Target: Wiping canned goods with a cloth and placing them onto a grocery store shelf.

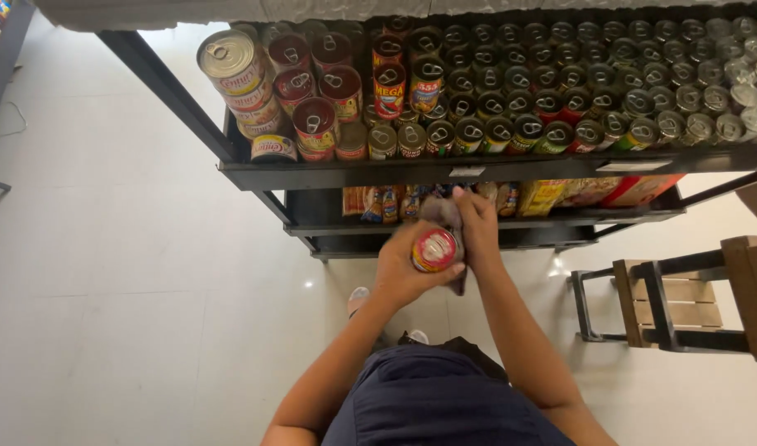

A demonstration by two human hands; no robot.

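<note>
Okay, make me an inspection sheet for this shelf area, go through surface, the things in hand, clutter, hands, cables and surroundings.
Surface: black metal shelf unit, top tier packed with rows of pull-tab cans.
Job's things: red-topped can and a dark cloth.
Clutter: stacked flat tins at the tier's left end; snack packets on the lower tier.
Hands: left hand grips the can; right hand presses the cloth against it.
Cables: one thin cable on the floor, far left.
Surroundings: pale tiled floor; wooden stool at right.

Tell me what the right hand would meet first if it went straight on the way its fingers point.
Probably the packets on the lower shelf: the right hand, holding a dark cloth, points up-frame toward them, though depth is unclear.
</note>
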